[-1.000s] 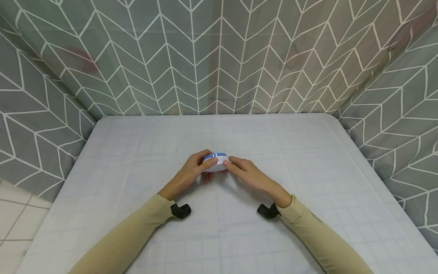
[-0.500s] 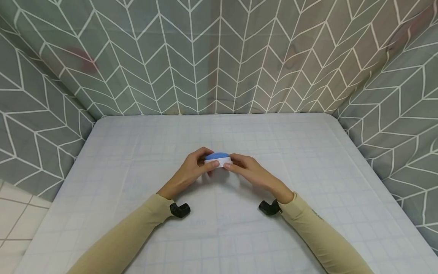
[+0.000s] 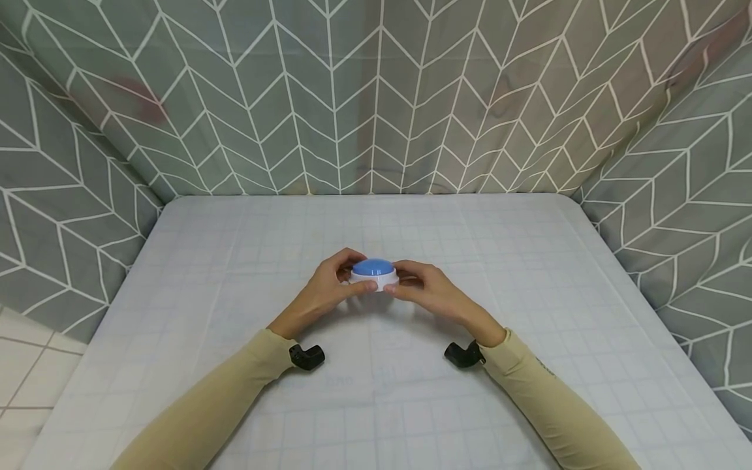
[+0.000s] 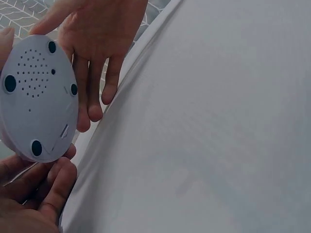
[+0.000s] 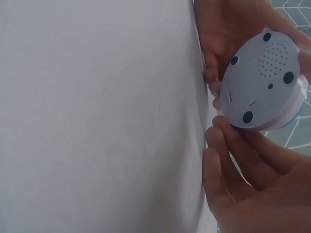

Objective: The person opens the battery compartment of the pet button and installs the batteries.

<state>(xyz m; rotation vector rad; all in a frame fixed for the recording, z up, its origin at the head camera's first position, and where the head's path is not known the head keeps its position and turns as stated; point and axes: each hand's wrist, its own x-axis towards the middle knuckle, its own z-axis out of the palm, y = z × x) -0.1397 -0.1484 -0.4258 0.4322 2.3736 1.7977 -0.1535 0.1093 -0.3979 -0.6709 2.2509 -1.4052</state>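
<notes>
A round push-button buzzer (image 3: 374, 274), with a glossy blue dome on a white base, is held above the table between both hands. My left hand (image 3: 317, 285) grips its left edge, thumb along the front and fingers behind. On the opposite edge, my right hand (image 3: 431, 290) pinches the base, thumb also in front. The left wrist view shows the white underside of the buzzer (image 4: 41, 109), with dark round feet and a patch of small holes. That same underside (image 5: 255, 90) faces the right wrist camera. The lower fingers of both hands extend loosely beneath the base.
A white cloth with a faint grid covers the table (image 3: 376, 405). Grey curtains (image 3: 376, 98) with a white chevron pattern hang along the back and both sides. Black wrist mounts (image 3: 307, 357) stick out from the beige sleeves (image 3: 211, 405). Pale floor tiles (image 3: 35, 365) show at lower left.
The buzzer has tipped so its blue dome now faces the head camera, where earlier mostly the white side and blue edge showed. Both hands keep hold of it and have barely moved.
</notes>
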